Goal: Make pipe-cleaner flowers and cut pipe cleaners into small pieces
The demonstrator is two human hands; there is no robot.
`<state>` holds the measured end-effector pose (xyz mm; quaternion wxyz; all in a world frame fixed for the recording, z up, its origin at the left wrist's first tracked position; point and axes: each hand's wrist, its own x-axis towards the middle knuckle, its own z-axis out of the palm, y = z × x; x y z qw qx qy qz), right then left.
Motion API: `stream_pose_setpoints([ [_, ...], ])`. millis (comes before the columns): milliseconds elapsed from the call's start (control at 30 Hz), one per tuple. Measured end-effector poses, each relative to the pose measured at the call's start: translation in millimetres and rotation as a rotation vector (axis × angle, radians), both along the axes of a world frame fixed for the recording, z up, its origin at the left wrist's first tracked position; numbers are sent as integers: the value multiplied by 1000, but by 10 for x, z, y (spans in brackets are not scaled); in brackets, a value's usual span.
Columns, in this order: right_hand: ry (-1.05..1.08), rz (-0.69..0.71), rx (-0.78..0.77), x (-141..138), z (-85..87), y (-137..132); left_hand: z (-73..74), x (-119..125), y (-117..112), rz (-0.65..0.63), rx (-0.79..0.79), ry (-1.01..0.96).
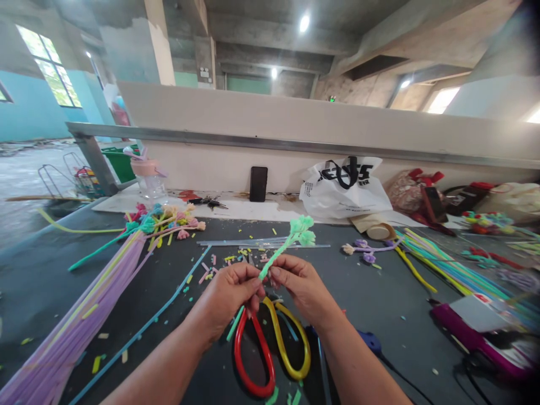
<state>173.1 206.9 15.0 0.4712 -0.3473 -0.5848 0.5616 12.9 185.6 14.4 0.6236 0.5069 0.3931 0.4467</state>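
Currently I'm holding a light green fuzzy stem (pixel 278 256) over the middle of the table (pixel 371 292). The left hand (pixel 232 292) is pinching its lower end, thumb against forefinger; the right hand (pixel 304 284) is sitting just beside it, narrow too, its thumb and forefinger meeting at the stem slightly higher, though bent knuckles are hiding part of that contact from me. The stem is slanting up and to the right, with its ruffled flower head (pixel 302 230) standing free of all fingers. I'm reading this step as fingertip work on the stem, so I'm favouring the left pinch as the anchor and small, even turns from the right; pulling hard could be loosening the head or flattening the fuzz. I'm also minding what is lying below: scissors (pixel 270 360) with a red and a yellow loop, their blades mostly hidden, and loose cuttings (pixel 206 275) scattering off leftward. Staying clear of both would be helping, I'm judging.
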Motion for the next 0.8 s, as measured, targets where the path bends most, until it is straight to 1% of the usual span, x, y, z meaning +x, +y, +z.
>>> stream_pose_setpoints([
  [133, -74, -34, -6, -21, 18, -1, -16, 30, 18, 96, 28, 36],
  [267, -86, -64, -7, -42, 5, 4, -15, 47, 18, 95, 15, 66],
  [433, -102, -52, 12, -44, 3, 11, -18, 41, 19, 93, 33, 92],
  [600, -106, -31, 20, -46, -14, 10, -43, 36, 13, 49, 1, 66],
  [700, -99, -24, 19, -48, -38, 11, -56, 36, -4, -16, -87, -36],
  [800, -41, 2, -29, -60, -37, 0, -43, 35, -26, -70, -166, -159],
])
